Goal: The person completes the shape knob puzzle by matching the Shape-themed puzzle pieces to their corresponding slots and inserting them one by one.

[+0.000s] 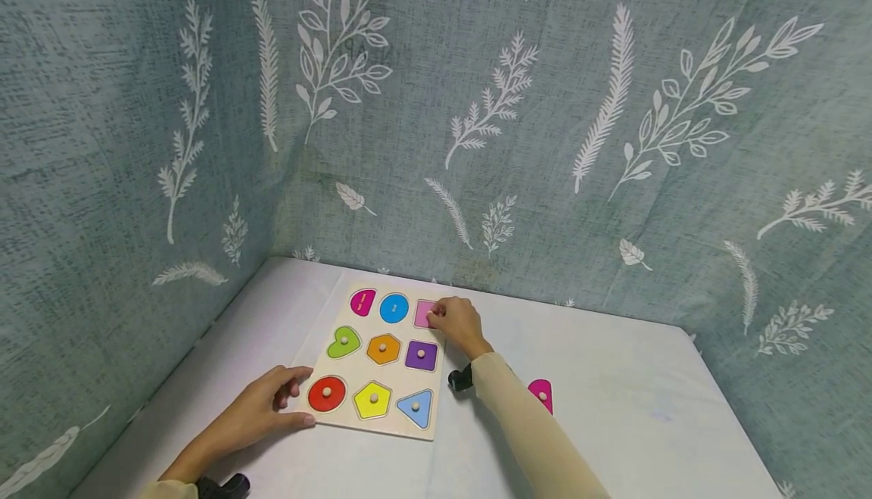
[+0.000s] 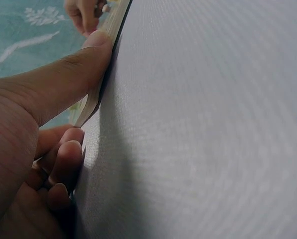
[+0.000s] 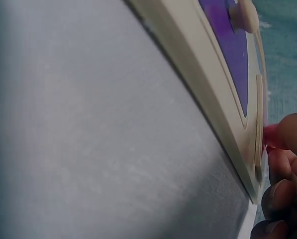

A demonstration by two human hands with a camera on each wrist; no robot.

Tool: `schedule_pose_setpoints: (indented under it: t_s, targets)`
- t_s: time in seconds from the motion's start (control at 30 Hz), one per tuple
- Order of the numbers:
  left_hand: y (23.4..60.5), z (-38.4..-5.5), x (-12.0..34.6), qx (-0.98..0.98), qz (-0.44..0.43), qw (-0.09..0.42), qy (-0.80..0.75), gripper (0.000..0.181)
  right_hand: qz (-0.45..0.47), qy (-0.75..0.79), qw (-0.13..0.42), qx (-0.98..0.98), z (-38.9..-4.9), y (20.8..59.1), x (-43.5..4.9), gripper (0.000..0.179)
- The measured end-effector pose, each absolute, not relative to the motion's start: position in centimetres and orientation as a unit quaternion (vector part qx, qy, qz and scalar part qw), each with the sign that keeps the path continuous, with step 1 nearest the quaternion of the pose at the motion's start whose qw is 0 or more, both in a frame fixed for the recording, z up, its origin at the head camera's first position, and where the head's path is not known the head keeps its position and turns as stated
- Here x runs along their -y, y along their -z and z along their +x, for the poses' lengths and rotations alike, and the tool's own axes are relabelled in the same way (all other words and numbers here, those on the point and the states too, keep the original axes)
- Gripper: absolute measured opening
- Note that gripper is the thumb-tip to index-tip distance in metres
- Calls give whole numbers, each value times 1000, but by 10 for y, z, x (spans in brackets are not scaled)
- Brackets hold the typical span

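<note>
A wooden peg puzzle board with coloured shapes lies on the white table. My left hand holds its near left corner, thumb against the front edge and fingers by the left side. At the far right corner my right hand pinches the knob of the pink square piece; its fingers partly cover the piece. In the right wrist view, the edge of that piece stands slightly above the board, beside the purple square piece. How fully it sits in its recess, I cannot tell.
A magenta half-round piece with a knob lies on the table right of the board, beside my right forearm. The half-round recess and blue circle recess show printed words and no knobs. Leaf-patterned cloth hangs behind the table.
</note>
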State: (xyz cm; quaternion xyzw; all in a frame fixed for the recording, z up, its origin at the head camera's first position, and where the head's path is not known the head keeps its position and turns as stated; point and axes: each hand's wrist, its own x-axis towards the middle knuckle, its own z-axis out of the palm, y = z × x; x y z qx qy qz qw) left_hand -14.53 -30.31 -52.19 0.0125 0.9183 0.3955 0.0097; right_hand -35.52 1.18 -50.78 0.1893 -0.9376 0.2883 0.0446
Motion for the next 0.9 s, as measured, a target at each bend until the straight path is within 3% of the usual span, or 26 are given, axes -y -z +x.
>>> schedule_pose_setpoints:
  t_s: [0.53,0.9]
  targets:
    - [522,-145,303,-915,11,14,-403,90,172,-279,24,945,-357,504,-14,16]
    - [522,-145,303,-921,6,15,-389,91,217,-259,73,938,-341,488,-43,13]
